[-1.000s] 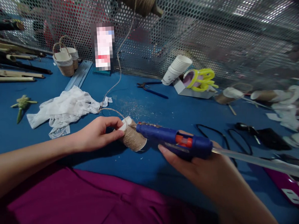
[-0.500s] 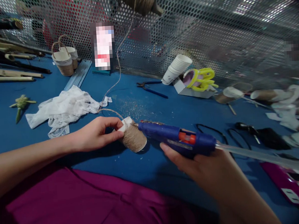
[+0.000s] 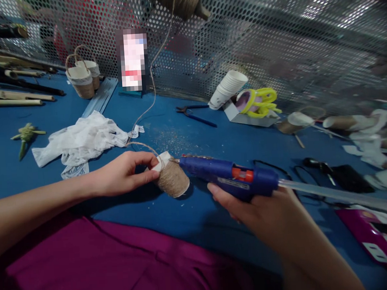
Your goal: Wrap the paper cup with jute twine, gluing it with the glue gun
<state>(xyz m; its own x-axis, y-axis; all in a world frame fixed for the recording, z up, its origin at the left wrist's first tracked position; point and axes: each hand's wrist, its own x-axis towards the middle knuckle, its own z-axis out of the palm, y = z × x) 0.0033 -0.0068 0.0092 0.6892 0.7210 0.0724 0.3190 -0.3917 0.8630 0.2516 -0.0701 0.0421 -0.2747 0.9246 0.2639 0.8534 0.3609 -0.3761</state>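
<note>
Twine-wrapped cup (image 3: 173, 179), rim pinched in left hand's grip (image 3: 131, 173), glue-gun (image 3: 226, 172) nozzle alongside.

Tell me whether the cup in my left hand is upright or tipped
Tipped: the twine-wrapped cup lies slanted, its white rim end in your left hand, its base toward the lower right.

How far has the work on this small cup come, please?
Already done, it seems: twine covers most of the cup. In hand: the left hand grips the cup; the right hand aims the glue gun at the twine's edge. Probably left: the bare white end, then a handle and white trim, as the two baskets have.
</note>
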